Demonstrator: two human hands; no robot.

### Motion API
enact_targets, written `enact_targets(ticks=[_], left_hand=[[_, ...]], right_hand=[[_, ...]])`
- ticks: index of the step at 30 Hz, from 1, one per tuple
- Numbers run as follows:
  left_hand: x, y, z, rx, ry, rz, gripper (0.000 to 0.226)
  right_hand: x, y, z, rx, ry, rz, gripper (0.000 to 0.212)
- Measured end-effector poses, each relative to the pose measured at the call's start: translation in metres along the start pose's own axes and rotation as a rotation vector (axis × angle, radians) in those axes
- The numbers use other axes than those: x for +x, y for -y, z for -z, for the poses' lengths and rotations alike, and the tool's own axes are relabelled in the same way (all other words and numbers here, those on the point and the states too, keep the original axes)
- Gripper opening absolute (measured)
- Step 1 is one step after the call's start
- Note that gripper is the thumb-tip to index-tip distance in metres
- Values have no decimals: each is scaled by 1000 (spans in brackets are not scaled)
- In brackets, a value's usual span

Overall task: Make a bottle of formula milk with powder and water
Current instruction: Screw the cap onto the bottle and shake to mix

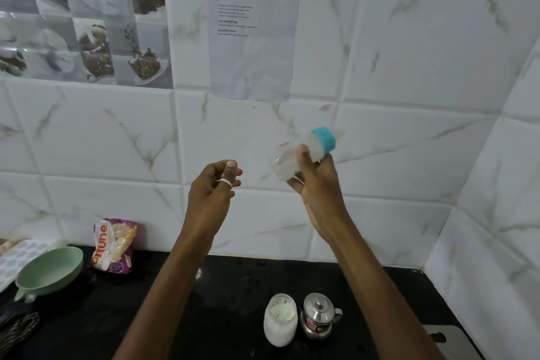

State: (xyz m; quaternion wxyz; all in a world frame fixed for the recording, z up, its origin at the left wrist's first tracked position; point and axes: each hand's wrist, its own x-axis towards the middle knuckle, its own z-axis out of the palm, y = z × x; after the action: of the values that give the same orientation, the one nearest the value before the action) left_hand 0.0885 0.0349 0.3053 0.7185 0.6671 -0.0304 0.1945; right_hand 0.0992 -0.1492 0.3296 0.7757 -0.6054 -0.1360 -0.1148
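Observation:
My right hand grips a clear baby bottle with a blue collar and teat, raised in front of the tiled wall and tilted with the teat up to the right. The bottle is blurred and looks milky inside. My left hand is raised beside it, apart from the bottle, fingers loosely curled and holding nothing; a ring sits on one finger. Down on the black counter stand an open glass jar of white powder and a small lidded steel kettle, side by side.
A green bowl and a purple-and-white snack packet sit at the counter's back left, with a white patterned tray beside the bowl. A printed sheet hangs on the tiled wall. A grey flat object lies at the counter's right.

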Motion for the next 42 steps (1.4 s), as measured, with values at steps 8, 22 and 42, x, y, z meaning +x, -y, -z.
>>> enact_targets(ticks=[8, 22, 42], left_hand=[[2, -1, 3, 1, -10, 0, 19], [2, 4, -4, -1, 1, 0, 24], [-1, 9, -11, 12, 10, -2, 21]], right_hand=[[-3, -10, 3, 34, -6, -8, 65], [-7, -14, 10, 126, -107, -15, 50], [-11, -18, 26, 7, -27, -87, 68]])
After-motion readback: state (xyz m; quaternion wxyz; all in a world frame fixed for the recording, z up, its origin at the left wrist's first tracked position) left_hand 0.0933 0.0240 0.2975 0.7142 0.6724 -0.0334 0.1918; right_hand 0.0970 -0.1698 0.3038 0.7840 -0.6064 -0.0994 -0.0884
